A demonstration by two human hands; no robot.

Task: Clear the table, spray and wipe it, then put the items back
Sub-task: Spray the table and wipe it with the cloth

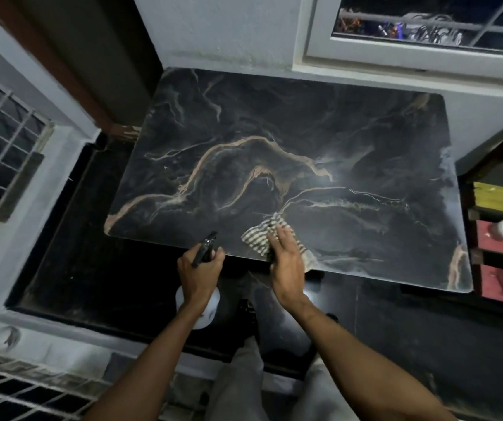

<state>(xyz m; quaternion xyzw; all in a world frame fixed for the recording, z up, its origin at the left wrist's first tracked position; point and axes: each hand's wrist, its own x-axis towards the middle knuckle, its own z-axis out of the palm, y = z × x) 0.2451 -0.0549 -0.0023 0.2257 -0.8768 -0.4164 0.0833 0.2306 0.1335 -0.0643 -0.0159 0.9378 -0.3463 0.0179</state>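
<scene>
Both hands work at lower centre: the left hand [200,273] grips the spray bottle [207,246] by its neck just off the bench [274,123] edge, while the right hand [286,259] presses straight-fingered on the striped cloth [254,238] at the bench's near edge. Soft and limp, the cloth likely bunches, so a flat palm suits it.

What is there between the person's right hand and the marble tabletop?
A striped cloth lies between them: the right hand presses flat on it at the near edge of the table, seen in the head view.
</scene>
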